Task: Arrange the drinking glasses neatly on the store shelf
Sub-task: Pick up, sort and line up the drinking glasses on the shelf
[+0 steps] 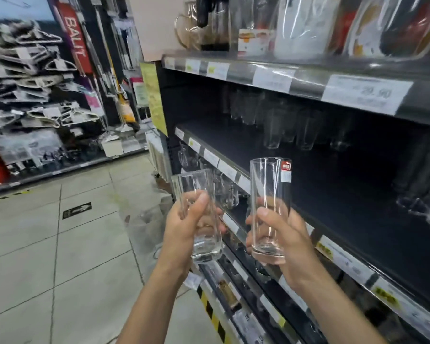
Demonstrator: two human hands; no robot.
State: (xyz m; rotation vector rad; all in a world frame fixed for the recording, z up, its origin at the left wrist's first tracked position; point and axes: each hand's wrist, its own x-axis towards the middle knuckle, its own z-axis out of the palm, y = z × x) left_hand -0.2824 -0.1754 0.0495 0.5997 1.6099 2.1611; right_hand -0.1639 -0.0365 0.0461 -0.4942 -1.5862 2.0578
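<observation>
My left hand (184, 224) grips a clear square-sided glass (194, 184) around its lower half, upright, in front of the shelf edge. A taller round clear glass (271, 180) with a red sticker near its rim stands upright in my right hand (283, 232), fingers wrapped round its lower part. Both glasses are held in the air in front of the dark middle shelf (296, 175). At the back of that shelf stand several clear glasses (273, 127).
An upper shelf (283, 78) with price tags carries jugs and packaged goods. Glass mugs (226, 192) sit on a lower shelf. More glassware shows blurred at the right (422, 202). The tiled aisle floor (60, 244) lies to the left, with racks of hangers beyond.
</observation>
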